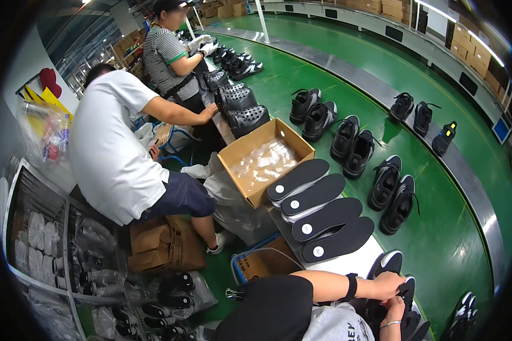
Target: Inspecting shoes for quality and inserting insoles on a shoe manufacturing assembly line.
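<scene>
At the lower right, my left hand, with a black band on its wrist, reaches across a pair of black sneakers. Its fingers are closed on the upper part of one black sneaker. Just below, my right hand, wearing a bracelet, is closed on the same sneaker. What exactly the fingertips pinch is too small to make out. Beside them lies the other black sneaker, its toe edged in pale grey. Pairs of black insoles with round white labels lie in a row on the white bench top, left of my hands.
A cardboard box of small clear packets stands beyond the insoles. Finished-looking sneakers line the green conveyor. Two co-workers stand at the left by black clogs. A wire rack holds bagged shoes.
</scene>
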### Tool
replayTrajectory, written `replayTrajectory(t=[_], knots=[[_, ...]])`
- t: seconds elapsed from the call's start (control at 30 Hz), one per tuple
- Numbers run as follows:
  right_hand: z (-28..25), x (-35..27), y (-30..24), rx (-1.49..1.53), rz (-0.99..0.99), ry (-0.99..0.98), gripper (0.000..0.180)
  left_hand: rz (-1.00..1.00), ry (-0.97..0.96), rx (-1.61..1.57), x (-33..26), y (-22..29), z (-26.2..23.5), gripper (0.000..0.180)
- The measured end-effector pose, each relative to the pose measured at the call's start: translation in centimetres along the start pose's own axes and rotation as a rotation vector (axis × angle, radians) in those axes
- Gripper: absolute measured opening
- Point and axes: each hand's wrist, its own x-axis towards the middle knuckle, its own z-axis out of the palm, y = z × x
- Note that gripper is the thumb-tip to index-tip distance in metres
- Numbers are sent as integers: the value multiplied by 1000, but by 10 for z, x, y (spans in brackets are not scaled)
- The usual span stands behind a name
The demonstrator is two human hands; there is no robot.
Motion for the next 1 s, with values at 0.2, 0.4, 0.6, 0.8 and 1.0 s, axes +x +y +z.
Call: replayTrajectory(t=[0.2,0.4,0.6,0.8,1.0], knots=[[-3,-31,-33,341,-120,-212,11,-213,-35,-35,16,-1,-16,15],[6,-79,-62,-109,-190,20,11,219,131,1,-9,48,-62,53],[34,-81,-70,-632,-544,-190,17,-379,-426,-335,-37,29,-119,14],[-74,-93,-47,-462,-512,430,20,-269,516,426,-40,-91,-329,27],[-187,-90,36,-951,-51,780,27,-586,711,1481,-21,-113,-385,52]])
